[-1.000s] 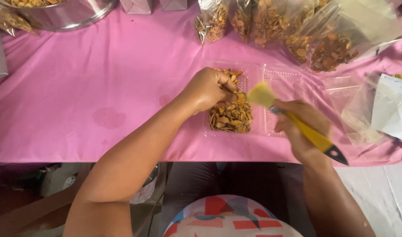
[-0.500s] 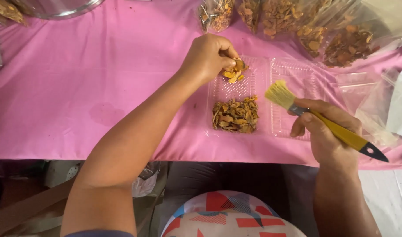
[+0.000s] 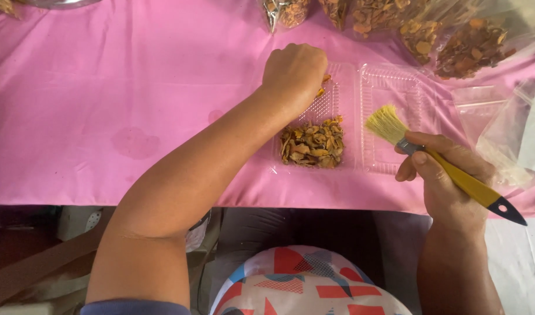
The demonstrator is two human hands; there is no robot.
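Note:
An open clear plastic clamshell box [image 3: 390, 87] lies on the pink tablecloth [image 3: 133, 87]. Its left half holds a heap of brown-orange dried chips [image 3: 312, 144] at the near end. My left hand [image 3: 294, 73] is closed at the far end of that half, fingers pinched on a few chips [image 3: 321, 88]. My right hand [image 3: 445, 175] grips a yellow-handled paintbrush [image 3: 436, 160]; its pale bristles hang over the near edge of the box's empty right half.
Several clear bags of the same dried chips [image 3: 431, 29] lie along the table's far edge. Empty plastic bags [image 3: 506, 128] sit at the right. A metal bowl's rim [image 3: 57, 3] shows at the top left. The table's near edge runs just below the box.
My left hand has lifted from the heap of chips and moved to the far end of the box with a pinch of them. The brush hand has shifted slightly right.

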